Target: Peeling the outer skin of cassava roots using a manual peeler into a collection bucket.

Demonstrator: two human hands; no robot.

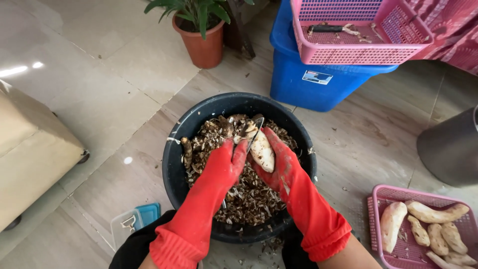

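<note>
Right now the half-peeled root [262, 151] sits over the middle of the black tub [172, 164], its pale peeled flesh facing up and a dark, knobbly unpeeled end pointing toward the tub's far rim. The right hand [284, 167], in a red rubber glove, is cupped underneath and closed around the root's near side, fingers wrapped along its right flank. The left hand [225, 164], also gloved in red, is closed around the handle of a knife [253, 135], whose blade lies along the root's left edge with its tip aimed at the far rim.

To do this step well, I judge the blade wants to stay shallow and travel away from the body, toward the dark end, so that only skin comes off. The right fingers lie close to the blade's path; keeping them below the cutting line seems wise, since wet gloves may slip. Holding the root above the tub's centre lets the scraps drop onto the heap of brown peelings [249, 199] already filling it.

Beyond the tub's right edge, a pink basket [374, 209] on the tiled floor holds about 7 peeled roots [391, 224]. Past the far rim stand a blue bin [318, 84] with another pink crate [358, 55] on top, and a potted plant [201, 35].
</note>
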